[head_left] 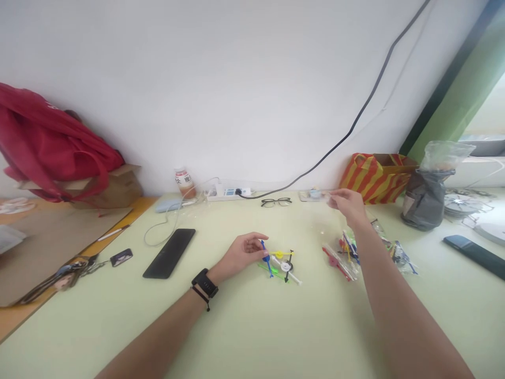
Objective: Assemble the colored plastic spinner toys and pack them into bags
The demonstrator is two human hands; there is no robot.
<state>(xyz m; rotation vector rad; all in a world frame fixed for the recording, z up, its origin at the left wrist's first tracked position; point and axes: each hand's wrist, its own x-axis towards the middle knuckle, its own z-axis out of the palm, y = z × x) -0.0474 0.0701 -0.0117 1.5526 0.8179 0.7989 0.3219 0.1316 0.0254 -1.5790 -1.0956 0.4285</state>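
Note:
My left hand (246, 251) pinches a blue plastic arrow-shaped piece (266, 258) between thumb and fingers. Close beside it lie a yellow piece (280, 254), a black piece (289, 267), a white piece (294, 277) and a green piece (283, 276), overlapping on the table. Farther back on the right, my right hand (348, 207) is closed at the fingertips on what looks like a clear plastic bag (314, 195). Under my right forearm lie several bagged colourful pieces, among them a red piece (335, 260); the arm hides part of this pile.
A phone (169, 253) and a white cable lie left of my hands. Along the wall are a drink bottle (184, 183), a power strip (229, 193), glasses (276, 202) and a striped bag (374, 176). A grey bag (426, 200) stands right; a black cord hangs over the wall.

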